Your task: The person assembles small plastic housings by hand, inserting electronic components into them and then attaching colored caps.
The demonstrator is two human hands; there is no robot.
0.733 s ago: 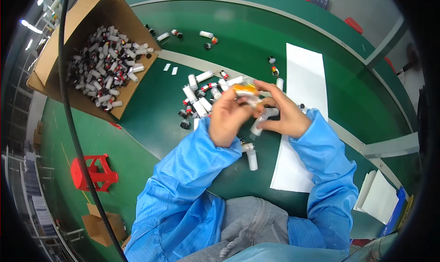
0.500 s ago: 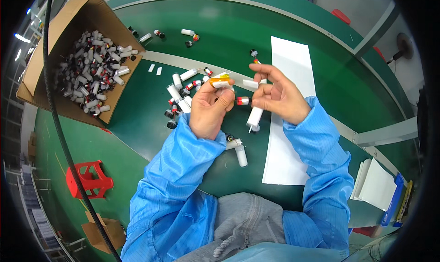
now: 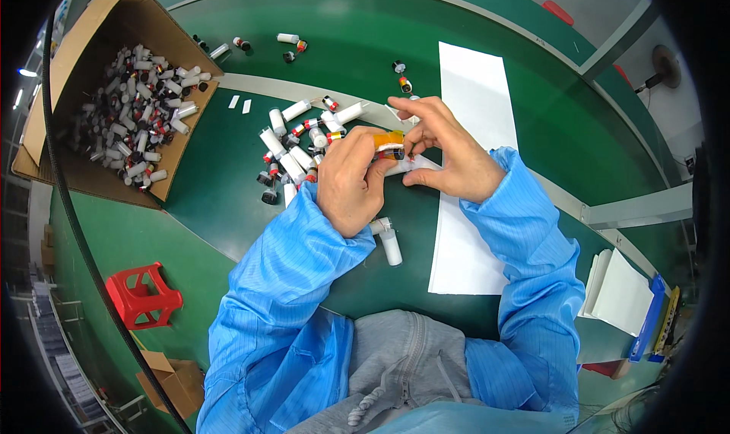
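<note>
Head view, looking down over a green table [image 3: 228, 198]. Both forearms in blue sleeves [image 3: 289, 282] come up from the lower edge and meet near the middle.

Left hand [image 3: 351, 179]: fingers curled in, clenched around a small part with an orange label [image 3: 388, 140] at the thumb and forefinger. The part's dark and red end pokes out toward the other hand.

Right hand [image 3: 445, 153]: fingers bent, thumb and forefinger pinching at the same small part from the right, other fingers arched above it. A white tube [image 3: 407, 165] sits under the two hands, touching the right thumb; cannot tell which hand actually carries it.

So the held part is up between the two hands, above the left edge of a long white paper sheet [image 3: 471, 244] lying on the table.

Just below the left hand: a white tube [image 3: 389, 242] lies loose on the table. Left of the hands: a scattered pile of white tubes with red and black caps [image 3: 293, 149], some touching one another, near the left wrist. A few stray caps and tubes [image 3: 293, 45] further up the table, well apart from the hands.

Upper left: open cardboard box [image 3: 190, 122] full of the same small tubes, resting at the table edge.

Lower left, off the table: red plastic stool [image 3: 143, 296] and a small cardboard box [image 3: 176, 381] on the floor. Right edge: stack of white sheets [image 3: 620, 289] by a blue tray [image 3: 648, 320]. Grey zipped garment [image 3: 403, 365] in the person's lap.
</note>
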